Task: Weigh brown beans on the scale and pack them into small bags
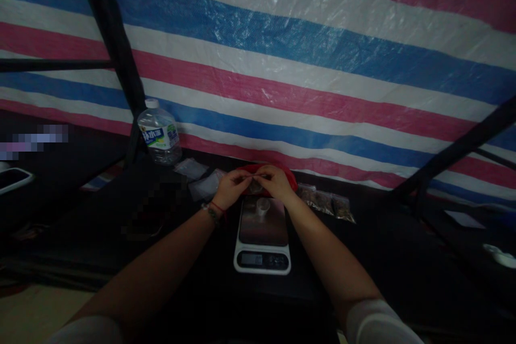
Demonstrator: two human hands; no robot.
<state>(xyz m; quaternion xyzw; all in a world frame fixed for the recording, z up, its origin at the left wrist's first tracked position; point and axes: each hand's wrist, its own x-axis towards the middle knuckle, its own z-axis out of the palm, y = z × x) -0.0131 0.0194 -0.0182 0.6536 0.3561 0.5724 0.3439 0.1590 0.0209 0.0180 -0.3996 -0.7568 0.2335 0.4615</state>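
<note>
So the left hand (233, 187) and right hand (277, 183) have their fingertips together, pinching the top edge of a small clear bag (256, 187). If either pinch slips, I'd guess the bag tips and anything inside (too dim to tell) lands on the red container (291, 177) behind. A dropped wrist could also knock the little cup (263, 207) off the scale (264, 232). Bag's at the left hand's 3 o'clock, right hand's 9, filled bags (323, 202) near the right's 4.
</note>
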